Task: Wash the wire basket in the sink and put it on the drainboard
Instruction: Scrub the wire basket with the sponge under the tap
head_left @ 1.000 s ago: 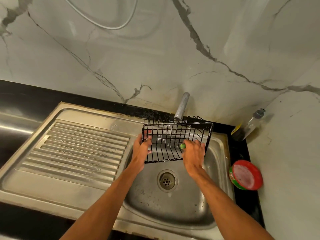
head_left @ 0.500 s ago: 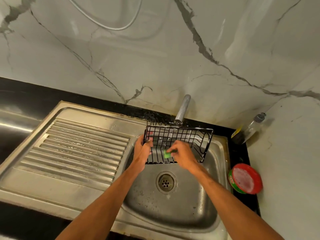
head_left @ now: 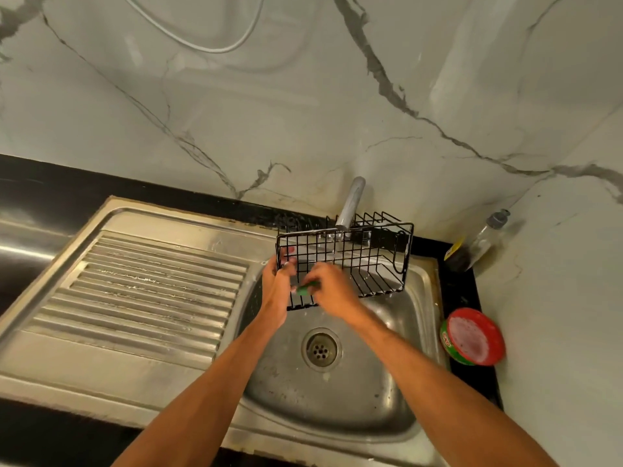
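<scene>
Basket [head_left: 357, 254] hangs tilted over the sink [head_left: 337, 406], under the tap [head_left: 350, 203]. Our left hand [head_left: 274, 293] grips its left end, fingers curled round the wires; our right hand [head_left: 333, 291] pinches a green scrubber [head_left: 302, 291] against the mesh. Risk: wet wire slips from the single holding grip if scrubbing pushes hard, and it drops short of the drainboard [head_left: 151, 284].
</scene>
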Demonstrator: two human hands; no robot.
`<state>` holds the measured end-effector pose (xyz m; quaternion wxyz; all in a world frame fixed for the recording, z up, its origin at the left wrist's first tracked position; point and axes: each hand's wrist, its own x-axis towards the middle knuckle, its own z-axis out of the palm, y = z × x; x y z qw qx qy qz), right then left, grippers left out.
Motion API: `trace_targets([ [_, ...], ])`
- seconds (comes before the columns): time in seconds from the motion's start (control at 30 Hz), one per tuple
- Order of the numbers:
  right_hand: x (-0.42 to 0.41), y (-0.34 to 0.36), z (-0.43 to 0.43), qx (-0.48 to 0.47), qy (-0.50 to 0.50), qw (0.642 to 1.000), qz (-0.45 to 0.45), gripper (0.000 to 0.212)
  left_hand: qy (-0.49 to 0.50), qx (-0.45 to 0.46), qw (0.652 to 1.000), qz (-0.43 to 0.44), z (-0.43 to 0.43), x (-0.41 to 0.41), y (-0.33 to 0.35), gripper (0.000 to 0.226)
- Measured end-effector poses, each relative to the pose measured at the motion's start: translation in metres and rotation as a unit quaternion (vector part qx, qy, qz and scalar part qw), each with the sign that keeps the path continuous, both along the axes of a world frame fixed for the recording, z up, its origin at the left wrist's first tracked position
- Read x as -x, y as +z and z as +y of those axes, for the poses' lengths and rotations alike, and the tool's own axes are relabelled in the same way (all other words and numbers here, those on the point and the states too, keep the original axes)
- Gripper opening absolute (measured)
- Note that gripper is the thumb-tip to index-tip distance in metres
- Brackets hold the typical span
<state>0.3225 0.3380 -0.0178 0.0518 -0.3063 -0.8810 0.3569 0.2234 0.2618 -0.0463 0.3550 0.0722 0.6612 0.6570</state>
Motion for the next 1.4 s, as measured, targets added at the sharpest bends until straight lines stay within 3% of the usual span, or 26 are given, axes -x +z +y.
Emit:
trace_targets([
  [0.13, -0.009, -0.015, -0.031, -0.021, 0.077, 0.997, 0.014, 0.02, -0.009, 0.001, 1.0, 0.012, -0.003, -0.002, -0.005, 0.036],
  [0.27, -0.021, -0.011, -0.017, -0.099, -0.005, 0.995, 0.016, 0.029, -0.003, -0.016, 1.0, -0.004, -0.005, -0.005, -0.004, 0.037],
  [0.4, -0.022, -0.011, -0.045, -0.143, 0.077, 0.986, 0.022, 0.041, 0.0, -0.007, 1.0, 0.014, -0.003, 0.002, -0.006, 0.038],
  [0.57, -0.06, -0.02, 0.016, -0.165, -0.128, 0.977, -0.03, 0.042, 0.018, -0.003, 1.0, 0.023, -0.006, 0.007, -0.007, 0.039],
  [0.73, -0.044, -0.015, -0.021, -0.179, 0.03, 0.983, 0.018, 0.041, 0.011, 0.011, 0.998, 0.064, -0.007, 0.014, -0.002, 0.042],
  [0.9, -0.075, -0.025, 0.026, -0.217, -0.114, 0.966, -0.083, 0.062, 0.021, 0.02, 0.997, 0.068, -0.017, 0.024, -0.002, 0.045],
  [0.97, -0.067, -0.031, 0.01, -0.223, -0.055, 0.97, -0.082, 0.072, 0.024, 0.021, 0.997, 0.071, -0.02, 0.025, -0.002, 0.045],
  [1.03, -0.068, -0.035, 0.0, -0.24, -0.006, 0.968, -0.073, 0.066, 0.018, 0.013, 0.997, 0.077, -0.021, 0.026, -0.001, 0.042],
  [1.17, -0.082, -0.033, 0.019, -0.208, -0.126, 0.967, -0.082, 0.054, 0.026, 0.006, 0.997, 0.067, -0.023, 0.026, -0.003, 0.042],
  [1.3, -0.071, -0.034, -0.011, -0.175, -0.07, 0.982, -0.014, 0.055, 0.027, 0.011, 0.998, 0.055, -0.023, 0.023, -0.006, 0.042],
  [1.4, -0.077, -0.033, 0.009, -0.177, -0.149, 0.973, -0.001, 0.047, 0.026, 0.019, 0.998, 0.054, -0.021, 0.02, -0.008, 0.044],
])
